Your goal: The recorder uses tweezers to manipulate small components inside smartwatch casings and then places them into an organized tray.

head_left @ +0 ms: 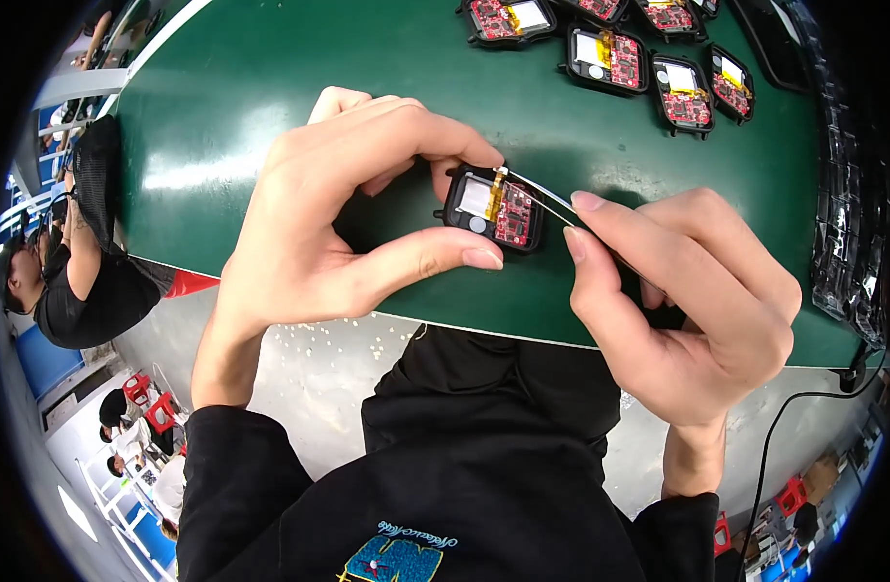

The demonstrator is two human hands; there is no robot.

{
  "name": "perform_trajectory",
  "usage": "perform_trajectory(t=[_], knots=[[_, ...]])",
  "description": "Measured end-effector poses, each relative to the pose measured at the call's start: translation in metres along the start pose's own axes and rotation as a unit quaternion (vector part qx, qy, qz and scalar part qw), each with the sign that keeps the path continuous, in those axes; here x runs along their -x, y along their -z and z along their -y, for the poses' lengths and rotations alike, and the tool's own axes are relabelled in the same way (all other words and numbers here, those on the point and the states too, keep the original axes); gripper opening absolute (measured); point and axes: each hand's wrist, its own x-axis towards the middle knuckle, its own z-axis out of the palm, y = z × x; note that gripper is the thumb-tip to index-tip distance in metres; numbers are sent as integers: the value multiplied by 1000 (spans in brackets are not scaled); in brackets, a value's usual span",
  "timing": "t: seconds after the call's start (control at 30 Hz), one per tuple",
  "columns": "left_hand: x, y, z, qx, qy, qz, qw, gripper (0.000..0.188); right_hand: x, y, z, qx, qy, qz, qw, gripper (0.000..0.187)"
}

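Black sweatshirt (pixel 484 466) fills six o'clock. Above it, the left hand (pixel 338 213) pinches a small black-cased module (pixel 492 209) between thumb and fingers over the green table (pixel 232 116). From four o'clock the right hand (pixel 687 301) grips thin tweezers (pixel 552 201), tips touching the module. More modules (pixel 610 58) lie at one o'clock.

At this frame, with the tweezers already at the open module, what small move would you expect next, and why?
Probably a slight lowering of the tweezers to press or seat the yellow flex strip. The left hand pinches the small black module between thumb and fingers above the green table, red board up, and the right hand has the tweezer tips right at that strip's top end.
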Motion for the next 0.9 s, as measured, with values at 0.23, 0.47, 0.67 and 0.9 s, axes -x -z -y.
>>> perform_trajectory(t=[0.23,0.47,0.67,0.9], knots=[[-4,-1,0,13,-8,-3,1000,64,-1,-2,0,14,2,19,1000,33],[-4,7,8,33,-25,33,999,72,-3,-1,5,-18,-29,26,999,25],[-1,12,14,92,-30,55,994,73,-8,9,8,-113,-118,62,985,17],[-4,15,12,57,-32,79,995,72,-7,10,8,-120,-133,75,981,15]])
